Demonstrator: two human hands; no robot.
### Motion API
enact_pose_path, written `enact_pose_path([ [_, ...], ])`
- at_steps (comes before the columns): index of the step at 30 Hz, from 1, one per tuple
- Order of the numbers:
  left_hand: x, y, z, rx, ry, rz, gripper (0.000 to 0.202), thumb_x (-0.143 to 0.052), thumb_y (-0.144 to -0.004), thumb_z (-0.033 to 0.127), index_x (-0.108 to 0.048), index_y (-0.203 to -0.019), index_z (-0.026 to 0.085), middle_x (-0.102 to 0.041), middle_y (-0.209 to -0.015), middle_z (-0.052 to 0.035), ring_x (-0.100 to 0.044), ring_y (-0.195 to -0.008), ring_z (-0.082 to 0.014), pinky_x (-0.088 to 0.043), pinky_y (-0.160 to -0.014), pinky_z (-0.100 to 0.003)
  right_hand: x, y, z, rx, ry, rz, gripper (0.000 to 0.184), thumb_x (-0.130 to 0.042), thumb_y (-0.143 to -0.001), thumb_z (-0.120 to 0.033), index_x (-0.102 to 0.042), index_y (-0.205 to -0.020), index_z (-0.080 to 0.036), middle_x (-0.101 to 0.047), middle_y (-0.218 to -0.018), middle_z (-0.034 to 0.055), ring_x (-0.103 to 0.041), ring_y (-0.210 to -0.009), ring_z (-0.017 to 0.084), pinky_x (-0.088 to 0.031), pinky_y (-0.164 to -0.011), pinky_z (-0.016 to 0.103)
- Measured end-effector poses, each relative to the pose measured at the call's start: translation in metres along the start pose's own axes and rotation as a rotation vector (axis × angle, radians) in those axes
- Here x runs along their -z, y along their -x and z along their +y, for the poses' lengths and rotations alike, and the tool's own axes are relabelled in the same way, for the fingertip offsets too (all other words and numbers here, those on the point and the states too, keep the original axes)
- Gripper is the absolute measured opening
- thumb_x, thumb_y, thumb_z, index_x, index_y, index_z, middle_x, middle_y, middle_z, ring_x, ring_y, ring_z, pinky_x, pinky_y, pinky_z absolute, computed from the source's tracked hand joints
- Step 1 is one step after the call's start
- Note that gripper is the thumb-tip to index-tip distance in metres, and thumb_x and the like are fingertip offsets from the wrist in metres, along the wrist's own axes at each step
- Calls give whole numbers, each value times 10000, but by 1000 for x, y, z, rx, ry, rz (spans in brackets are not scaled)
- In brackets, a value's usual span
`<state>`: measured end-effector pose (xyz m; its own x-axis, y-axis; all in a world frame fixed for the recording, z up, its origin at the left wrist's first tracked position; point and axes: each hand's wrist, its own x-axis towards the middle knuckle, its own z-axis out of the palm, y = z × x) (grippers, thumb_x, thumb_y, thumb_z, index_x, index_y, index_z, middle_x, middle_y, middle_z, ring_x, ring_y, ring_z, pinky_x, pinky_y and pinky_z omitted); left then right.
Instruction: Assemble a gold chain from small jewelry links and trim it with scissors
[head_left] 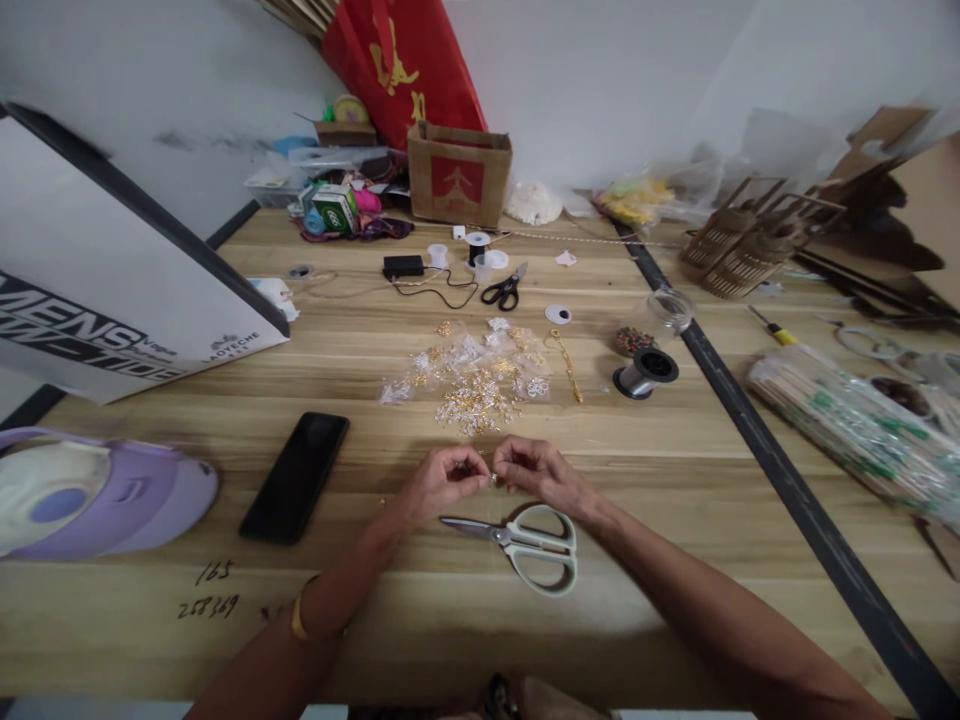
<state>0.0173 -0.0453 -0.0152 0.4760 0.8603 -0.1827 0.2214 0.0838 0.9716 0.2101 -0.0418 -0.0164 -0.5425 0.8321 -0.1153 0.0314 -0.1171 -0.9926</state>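
My left hand (451, 478) and my right hand (534, 468) meet near the middle of the table, fingertips pinched close together. Between them shows a tiny shiny piece (493, 478), too small to name; which hand grips it is hard to make out. Just below the hands lie scissors (541, 550) with pale green handles, blades pointing left. Beyond my fingers spreads a pile of small gold and silver beads or findings (476, 400), with clear plastic bags (457, 355) of similar pieces behind it. A gold chain (566, 365) lies right of the bags.
A black phone (295, 478) and a purple visor cap (142, 495) lie left. Right stand a wire spool (645, 372) and a tipped jar of beads (651, 325). Farther back are black scissors (505, 288), an adapter (403, 266) and a paper bag (459, 175). Wrapped sticks (855, 420) lie far right.
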Motion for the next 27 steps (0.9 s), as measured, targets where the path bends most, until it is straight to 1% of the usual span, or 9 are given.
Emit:
enact_pose_path([
  [9, -2, 0, -1, 32, 44, -51, 117, -622, -716, 231, -598, -749, 121, -565, -695, -9, -503, -654, -116, -374, -617, -222, 0, -1, 0, 2, -21, 24, 296, -610, -795, -439, -538, -774, -153, -487, -638, -23, -467, -564, 89, -428, -525, 206],
  [14, -3, 0, 1, 41, 51, -15, 141, -625, -718, 261, -593, -727, 124, -531, -654, 13, -457, -603, -97, -340, -567, -206, 0, -1, 0, -13, -63, 18, 287, -603, -804, -432, -534, -815, -153, -494, -663, -20, -485, -582, 91, -438, -535, 206],
  [18, -2, -1, 4, 46, 104, -2, 168, -627, -708, 284, -580, -717, 123, -518, -650, 16, -448, -599, -95, -348, -569, -207, -1, 0, -4, -6, -65, 15, 303, -608, -796, -437, -543, -856, -148, -511, -684, -11, -491, -599, 98, -434, -546, 215],
  [22, -2, -1, 5, 46, 166, -5, 202, -629, -711, 313, -574, -728, 119, -523, -676, 4, -459, -619, -100, -375, -588, -215, -3, 2, -7, 16, 26, 8, 271, -633, -785, -390, -558, -853, -139, -500, -686, -11, -455, -602, 88, -371, -534, 199],
  [27, -3, -1, 5, 40, 148, 12, 218, -643, -706, 327, -580, -715, 118, -520, -658, 5, -457, -609, -99, -376, -576, -215, -3, 3, -3, 44, 159, 25, 224, -611, -803, -352, -581, -823, -131, -511, -690, 0, -435, -612, 92, -338, -532, 205],
])
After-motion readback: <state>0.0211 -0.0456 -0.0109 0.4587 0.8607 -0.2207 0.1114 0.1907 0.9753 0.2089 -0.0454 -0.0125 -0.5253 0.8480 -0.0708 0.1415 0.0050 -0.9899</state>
